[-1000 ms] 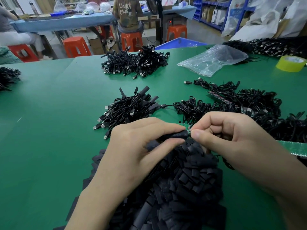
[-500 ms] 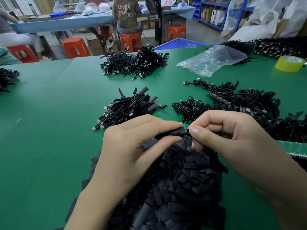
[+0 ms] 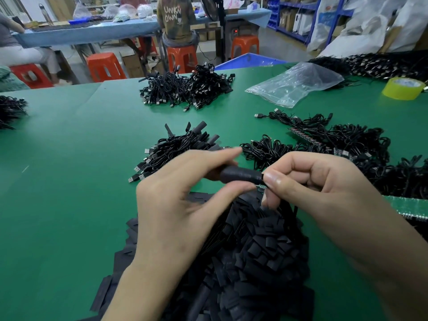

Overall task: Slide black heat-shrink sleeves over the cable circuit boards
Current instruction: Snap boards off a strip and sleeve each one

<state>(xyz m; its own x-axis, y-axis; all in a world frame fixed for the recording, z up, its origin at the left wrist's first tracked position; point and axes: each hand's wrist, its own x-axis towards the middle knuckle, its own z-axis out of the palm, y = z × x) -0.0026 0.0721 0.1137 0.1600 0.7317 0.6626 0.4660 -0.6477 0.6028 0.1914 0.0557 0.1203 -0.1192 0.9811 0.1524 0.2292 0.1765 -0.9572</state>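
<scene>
Head view, risks first. The sleeve (image 3: 240, 176) covers most of the circuit board (image 3: 261, 186), w/ only a sliver of green edge showing at its right mouth, just under the right thumb.

Likely trouble:
- A board corner or solder pts could snag inside the tube if it goes in skewed. The sleeve then bunches or stops short & leaves board bare.
- The left pinch looks light, tho blur there makes exact contact hard to read. Too light and the tube slips back off; too hard and it flattens & jams.
- Tugging the cable (image 3: 294, 210) rather than the board could strain the joint.
- The loose sleeve pile (image 3: 254, 262) lies right below, so a dropped tube gets lost among the rest.

Pose: the left hand (image 3: 180, 205) comes in from lower left. Its forefinger is stretched over the sleeve's left end & its thumb is under it, other fingers spread loose. The right hand (image 3: 324, 188) comes from the right, thumb & forefinger tips pinched on the board's end at the sleeve mouth, remaining fingers curled in. Both hands are held above the green table (image 3: 69, 181), btwn the sleeved bundle (image 3: 176, 149) and the bare cables (image 3: 347, 144).
</scene>
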